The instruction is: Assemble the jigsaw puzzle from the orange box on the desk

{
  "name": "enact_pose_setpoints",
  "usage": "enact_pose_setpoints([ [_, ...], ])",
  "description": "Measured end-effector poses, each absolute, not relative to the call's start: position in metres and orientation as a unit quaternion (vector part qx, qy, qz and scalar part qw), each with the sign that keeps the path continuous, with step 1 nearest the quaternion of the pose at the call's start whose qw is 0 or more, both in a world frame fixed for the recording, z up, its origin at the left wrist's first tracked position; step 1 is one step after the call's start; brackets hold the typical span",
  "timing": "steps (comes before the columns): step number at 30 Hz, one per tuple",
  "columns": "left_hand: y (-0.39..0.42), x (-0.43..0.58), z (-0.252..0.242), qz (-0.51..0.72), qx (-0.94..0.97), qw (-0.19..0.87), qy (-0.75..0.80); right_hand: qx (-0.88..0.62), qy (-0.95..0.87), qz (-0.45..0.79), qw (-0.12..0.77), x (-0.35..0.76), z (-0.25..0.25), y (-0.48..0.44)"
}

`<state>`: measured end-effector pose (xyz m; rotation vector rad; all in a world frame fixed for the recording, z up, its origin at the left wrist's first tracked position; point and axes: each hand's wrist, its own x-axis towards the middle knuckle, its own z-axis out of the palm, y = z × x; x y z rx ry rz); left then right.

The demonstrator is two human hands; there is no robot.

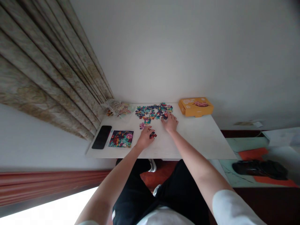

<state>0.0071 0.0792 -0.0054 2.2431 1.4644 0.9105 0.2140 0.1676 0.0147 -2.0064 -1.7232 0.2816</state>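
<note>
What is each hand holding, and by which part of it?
Nothing clearly: the right hand rests on the puzzle pieces, and the left hand is beside a dark piece.

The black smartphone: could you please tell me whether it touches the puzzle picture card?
Apart: the head view shows white tabletop between the smartphone and the picture card.

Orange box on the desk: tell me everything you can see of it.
The orange cardboard box lies flat and closed at the far right of the white table, set at a slight angle. Its top carries a pinkish-red illustration and small print too blurred to read. Only the table visibly touches it.
</note>
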Motion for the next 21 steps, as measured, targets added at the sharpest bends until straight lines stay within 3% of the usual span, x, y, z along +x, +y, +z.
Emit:
enact_pose_setpoints([
  [8, 0.063, 0.012, -0.003, 0.273, 0.802, 0.124, 0.516, -0.718, -0.653, 0.115, 0.21, 0.228, 0.013, 0.19],
  [17, 0.048, 0.024, 0.004, 0.248, 0.818, 0.132, 0.502, -0.702, -0.598, 0.129, 0.364, 0.265, 0.013, 0.205],
  [21, 0.046, 0.027, 0.001, 0.281, 0.793, 0.134, 0.525, -0.628, -0.649, 0.187, 0.385, 0.262, 0.013, 0.176],
])
